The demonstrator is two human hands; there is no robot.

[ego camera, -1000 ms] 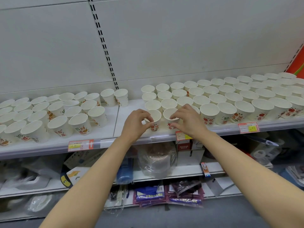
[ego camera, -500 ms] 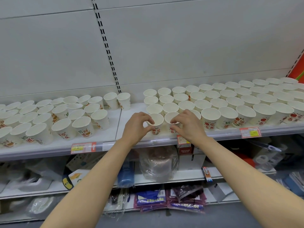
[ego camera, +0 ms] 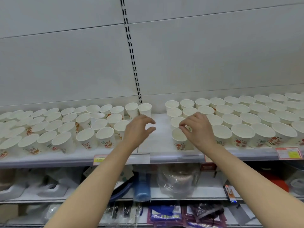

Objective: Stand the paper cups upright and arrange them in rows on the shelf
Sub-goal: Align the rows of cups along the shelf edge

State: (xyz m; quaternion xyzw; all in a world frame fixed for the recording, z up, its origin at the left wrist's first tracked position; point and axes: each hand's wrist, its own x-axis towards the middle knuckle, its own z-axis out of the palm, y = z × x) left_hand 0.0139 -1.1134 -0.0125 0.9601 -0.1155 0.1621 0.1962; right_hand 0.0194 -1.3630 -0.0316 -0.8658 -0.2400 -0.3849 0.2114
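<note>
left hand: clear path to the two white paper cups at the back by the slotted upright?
Probably yes. The left hand hovers empty just in front of the two white paper cups, with bare shelf between them and nothing in the way.

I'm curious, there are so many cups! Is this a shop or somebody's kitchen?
Most likely a shop. Rows of paper cups stand on a long metal shelf, price tags are clipped along its front edge, and packaged goods fill the shelves below.

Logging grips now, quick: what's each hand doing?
Left hand: open, fingers loosely curled over bare shelf, holding nothing.
Right hand: among the paper cups; grip cannot be told.
</note>
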